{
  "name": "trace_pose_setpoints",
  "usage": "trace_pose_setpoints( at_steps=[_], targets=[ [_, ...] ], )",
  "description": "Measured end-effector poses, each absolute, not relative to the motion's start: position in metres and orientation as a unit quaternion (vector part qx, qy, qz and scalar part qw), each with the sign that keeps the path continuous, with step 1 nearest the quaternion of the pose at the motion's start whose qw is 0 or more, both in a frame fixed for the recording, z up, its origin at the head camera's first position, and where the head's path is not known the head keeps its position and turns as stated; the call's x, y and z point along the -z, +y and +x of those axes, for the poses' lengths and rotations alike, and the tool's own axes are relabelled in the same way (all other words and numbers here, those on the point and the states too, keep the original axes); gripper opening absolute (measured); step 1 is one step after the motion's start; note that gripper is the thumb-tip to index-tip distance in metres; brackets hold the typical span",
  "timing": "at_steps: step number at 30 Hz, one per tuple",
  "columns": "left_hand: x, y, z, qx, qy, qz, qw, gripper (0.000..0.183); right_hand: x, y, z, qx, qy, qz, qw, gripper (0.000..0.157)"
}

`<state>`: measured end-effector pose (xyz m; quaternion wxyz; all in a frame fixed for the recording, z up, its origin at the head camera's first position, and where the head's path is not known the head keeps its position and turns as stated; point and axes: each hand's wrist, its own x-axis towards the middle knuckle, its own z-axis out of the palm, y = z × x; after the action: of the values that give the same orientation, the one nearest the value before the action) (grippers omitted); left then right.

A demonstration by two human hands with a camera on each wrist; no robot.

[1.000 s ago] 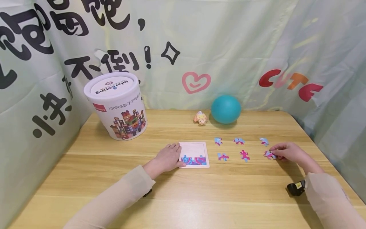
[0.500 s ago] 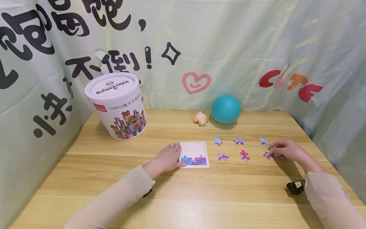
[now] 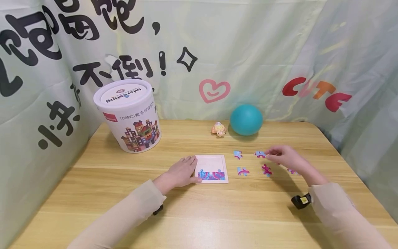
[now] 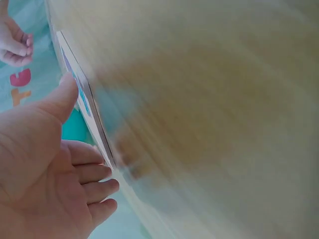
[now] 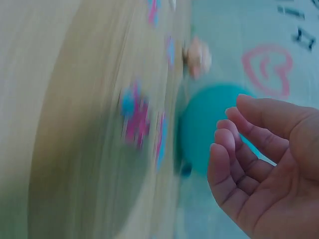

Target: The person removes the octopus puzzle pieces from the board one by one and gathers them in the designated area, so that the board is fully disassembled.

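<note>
The straight-fingered left hand (image 3: 181, 172) touches the pale square puzzle tray (image 3: 209, 163), likely steadying it; the loosely curled right hand (image 3: 284, 156), apparently empty, hovers beside a blue-and-pink jigsaw piece (image 3: 258, 153) right of the tray.

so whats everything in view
Square puzzle board: one, pinkish white, centre
Joined puzzle strip: one, blue-purple, board's bottom
Loose jigsaw pieces: five visible, pink-blue, right of board
Lidded cylindrical tub: one, white, back left
Round ball: one, teal, back
Small figurine: one, peach, left of ball
Wooden table: one, tan, underneath
Printed cloth backdrop: one, pale green, behind
Sleeves: two, beige, front
Wrist cameras: two, black, at sleeve ends
Left hand: one, on board's left edge
Right hand: one, near back pieces
</note>
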<state>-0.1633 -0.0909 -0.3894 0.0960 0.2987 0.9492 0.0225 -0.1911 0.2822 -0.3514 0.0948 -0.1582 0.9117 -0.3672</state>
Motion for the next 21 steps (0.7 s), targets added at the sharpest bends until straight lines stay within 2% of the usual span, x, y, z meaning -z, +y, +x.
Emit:
trace_pose_setpoints(
  at_steps=[12,21],
  targets=[
    [0.391,-0.095,-0.162,-0.029,0.941,0.323,0.095,0.085,0.362,0.19,-0.194,0.354,0.885,-0.283,0.11,0.016],
    [0.392,-0.093,-0.162,-0.01,0.945,0.314,0.096,0.084,0.374,0.137,-0.191,0.324,0.873,-0.341,0.125,0.018]
  ],
)
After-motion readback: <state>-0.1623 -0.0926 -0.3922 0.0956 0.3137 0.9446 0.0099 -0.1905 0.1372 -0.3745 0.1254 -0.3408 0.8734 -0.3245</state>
